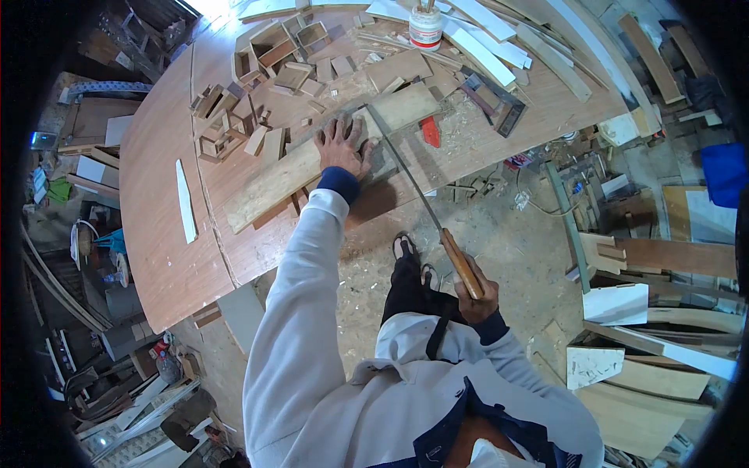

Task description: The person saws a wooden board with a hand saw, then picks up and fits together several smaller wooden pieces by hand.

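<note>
My left hand [343, 150] lies on a long pale wooden board [269, 187] with its fingers spread, pressing on its upper face. In my right hand [479, 295] is the wooden handle of a handsaw [416, 185], with the fingers wrapped round it. The narrow blade runs up and left from the handle, and its far end crosses the board just right of my left hand. Whether the teeth are in a cut cannot be made out. The board is raised above the tabletop [156, 234] on wooden pieces that are partly hidden.
Small wooden frames and offcuts [273, 47] lie behind the board. A white jar [426, 30] holding brushes stands at the back, near white strips [476, 51]. A red object [430, 132] lies right of the blade. Planks [679, 257] are stacked at the right.
</note>
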Tool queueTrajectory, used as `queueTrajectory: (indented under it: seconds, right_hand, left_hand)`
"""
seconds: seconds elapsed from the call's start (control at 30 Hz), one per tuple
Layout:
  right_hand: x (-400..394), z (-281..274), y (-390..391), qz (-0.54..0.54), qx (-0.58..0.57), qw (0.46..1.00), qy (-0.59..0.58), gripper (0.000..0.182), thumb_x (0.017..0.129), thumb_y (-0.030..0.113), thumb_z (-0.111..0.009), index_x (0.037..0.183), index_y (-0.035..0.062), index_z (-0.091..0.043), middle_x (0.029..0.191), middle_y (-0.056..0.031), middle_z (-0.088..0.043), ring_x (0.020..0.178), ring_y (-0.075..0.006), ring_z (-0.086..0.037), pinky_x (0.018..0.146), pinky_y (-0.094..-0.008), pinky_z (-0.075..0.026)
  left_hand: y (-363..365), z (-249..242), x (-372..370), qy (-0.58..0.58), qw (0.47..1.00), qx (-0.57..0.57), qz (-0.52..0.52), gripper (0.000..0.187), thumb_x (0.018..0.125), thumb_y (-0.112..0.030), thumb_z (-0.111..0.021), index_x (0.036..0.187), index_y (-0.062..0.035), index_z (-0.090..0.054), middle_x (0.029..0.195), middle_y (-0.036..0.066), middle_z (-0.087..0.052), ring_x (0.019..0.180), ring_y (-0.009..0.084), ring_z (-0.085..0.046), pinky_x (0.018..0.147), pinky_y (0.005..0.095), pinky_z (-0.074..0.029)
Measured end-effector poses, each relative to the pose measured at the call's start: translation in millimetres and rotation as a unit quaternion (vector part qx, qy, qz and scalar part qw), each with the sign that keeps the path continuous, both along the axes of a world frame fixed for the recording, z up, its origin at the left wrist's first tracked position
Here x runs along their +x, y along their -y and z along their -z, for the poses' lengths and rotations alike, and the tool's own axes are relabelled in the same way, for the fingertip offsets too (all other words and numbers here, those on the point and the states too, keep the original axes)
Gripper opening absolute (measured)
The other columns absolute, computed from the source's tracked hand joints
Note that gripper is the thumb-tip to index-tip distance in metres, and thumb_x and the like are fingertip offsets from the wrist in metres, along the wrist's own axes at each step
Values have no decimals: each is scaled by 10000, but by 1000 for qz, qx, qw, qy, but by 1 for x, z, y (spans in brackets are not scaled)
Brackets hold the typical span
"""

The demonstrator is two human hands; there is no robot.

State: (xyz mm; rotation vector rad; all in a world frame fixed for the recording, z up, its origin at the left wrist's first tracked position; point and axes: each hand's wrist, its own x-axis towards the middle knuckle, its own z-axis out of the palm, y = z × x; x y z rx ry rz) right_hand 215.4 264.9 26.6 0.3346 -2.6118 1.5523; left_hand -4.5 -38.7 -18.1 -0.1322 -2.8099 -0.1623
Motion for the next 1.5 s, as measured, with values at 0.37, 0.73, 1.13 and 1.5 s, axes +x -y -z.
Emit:
queueTrajectory:
  seconds: [0.37, 0.73, 1.13, 1.5]
  right_hand:
    - [-90, 24, 57, 24, -74, 991, 105, 496, 829, 148, -672, 1292, 24, -545, 876, -199, -689, 752, -306, -709, 651, -334, -541]
    - [-4, -34, 10, 29, -32, 997, 70, 478, 867, 152, -633, 1270, -76, -516, 914, -223, -687, 792, -313, -712, 679, -331, -549]
    - [-54, -56, 32, 25, -64, 988, 139, 436, 857, 113, -629, 1267, -7, -543, 767, -212, -658, 645, -266, -691, 603, -332, -528]
    - [-9, -51, 4, 5, -28, 999, 33, 459, 857, 84, -641, 1269, -76, -519, 856, -201, -687, 705, -241, -713, 632, -310, -547]
  left_hand:
    - [5, -2, 0, -9, 999, 16, 36, 548, 832, -393, -607, 1323, -158, -538, 1390, 155, -462, 1288, 346, -391, 1065, 554, -243]
    - [-4, -3, -2, -4, 1000, 11, 9, 562, 849, -411, -583, 1345, -153, -521, 1399, 155, -455, 1294, 359, -382, 1068, 558, -236]
    - [0, 2, -2, -10, 1000, 13, -2, 564, 857, -466, -574, 1337, -172, -536, 1403, 164, -461, 1273, 369, -412, 1062, 559, -234]
    - [2, 6, -4, -8, 1000, 25, -12, 543, 830, -434, -597, 1305, -176, -555, 1387, 146, -465, 1292, 346, -377, 1063, 583, -218]
